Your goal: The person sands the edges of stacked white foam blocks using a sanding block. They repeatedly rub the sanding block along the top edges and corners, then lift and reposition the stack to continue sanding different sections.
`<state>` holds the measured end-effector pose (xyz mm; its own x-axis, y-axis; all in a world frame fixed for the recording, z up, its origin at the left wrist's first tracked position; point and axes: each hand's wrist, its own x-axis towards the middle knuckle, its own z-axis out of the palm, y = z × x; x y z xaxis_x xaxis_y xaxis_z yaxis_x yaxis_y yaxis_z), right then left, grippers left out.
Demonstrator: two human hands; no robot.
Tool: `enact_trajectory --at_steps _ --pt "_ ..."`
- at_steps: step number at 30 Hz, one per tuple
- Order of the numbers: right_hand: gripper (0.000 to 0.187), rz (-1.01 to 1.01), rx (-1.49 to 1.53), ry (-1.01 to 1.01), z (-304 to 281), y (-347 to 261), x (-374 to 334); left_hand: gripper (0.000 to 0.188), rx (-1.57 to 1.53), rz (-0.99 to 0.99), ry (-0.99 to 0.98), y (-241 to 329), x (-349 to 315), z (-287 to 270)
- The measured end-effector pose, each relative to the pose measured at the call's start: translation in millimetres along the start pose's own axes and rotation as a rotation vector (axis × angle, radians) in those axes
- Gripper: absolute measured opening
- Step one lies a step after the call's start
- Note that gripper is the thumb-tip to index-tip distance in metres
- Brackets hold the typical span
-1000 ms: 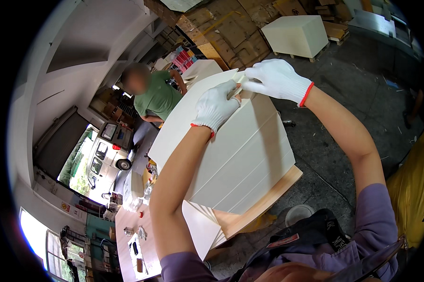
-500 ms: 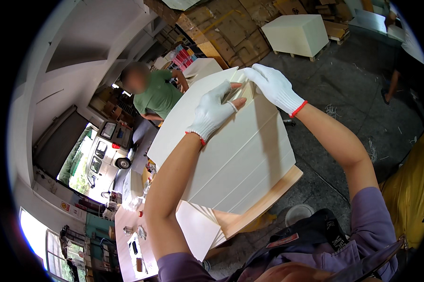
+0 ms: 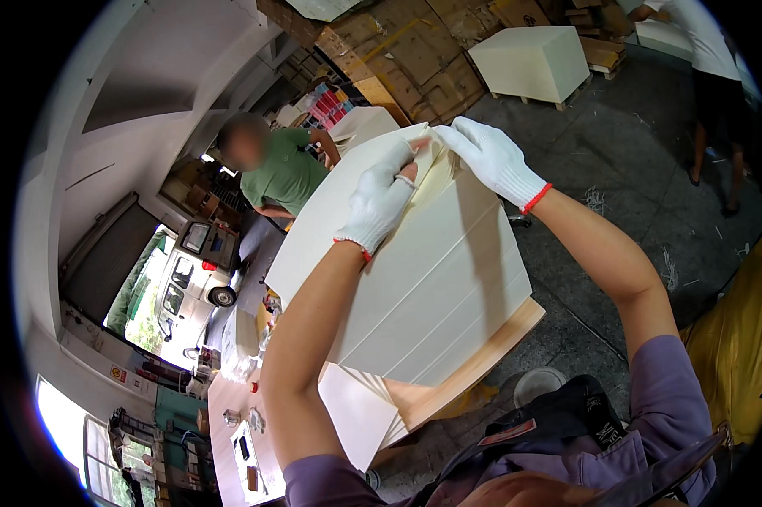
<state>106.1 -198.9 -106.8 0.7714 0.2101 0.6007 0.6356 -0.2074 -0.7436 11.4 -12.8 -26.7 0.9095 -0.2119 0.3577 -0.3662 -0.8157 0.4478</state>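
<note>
A tall stack of large white sheets, paper or thin card, stands in front of me. My left hand, in a white knit glove with bare thumb and fingertip, lies over the top sheets and pinches their raised edge at the far corner. Across from it, my right hand, gloved in white with a red cuff, is bent round the same corner and grips the sheet edges. Between the two hands the sheet edges are fanned apart. The right fingertips are partly hidden behind the corner.
A wooden board lies under the stack. More white sheets lie nearer, beside a table with small items. A person in green stands beyond the stack, another in white far right. A palletted white block stands behind.
My left thumb and fingertip have drawn back slightly to the left, and the sheet edges are fanned wider. The far-right person has come further into view.
</note>
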Motion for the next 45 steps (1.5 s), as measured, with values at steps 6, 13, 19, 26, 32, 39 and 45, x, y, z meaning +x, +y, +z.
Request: enact_trajectory --at_steps 6,13,19,26,32,39,45 --pt "0.052 -0.067 0.032 0.054 6 10 0 0.036 0.042 -0.123 -0.057 1 -1 5" --pt "0.051 -0.018 0.002 0.021 2 3 -3 0.038 0.019 -0.096 -0.061 3 -4 4" --pt "0.051 -0.039 0.03 0.032 2 5 -2 0.035 0.029 -0.053 -0.037 -8 0 7" --pt "0.052 0.023 -0.007 -0.007 -1 0 -3 0.036 0.137 0.047 0.02 -11 3 5" --pt "0.051 0.038 0.019 -0.015 -3 -2 -6 0.039 0.13 -0.062 -0.07 5 -2 5" --pt "0.05 0.034 0.021 -0.007 -1 2 -6 0.041 0.142 -0.057 -0.054 -4 1 6" --pt "0.052 0.044 0.007 -0.012 -2 2 -7 0.036 0.054 -0.113 -0.09 11 -2 7"
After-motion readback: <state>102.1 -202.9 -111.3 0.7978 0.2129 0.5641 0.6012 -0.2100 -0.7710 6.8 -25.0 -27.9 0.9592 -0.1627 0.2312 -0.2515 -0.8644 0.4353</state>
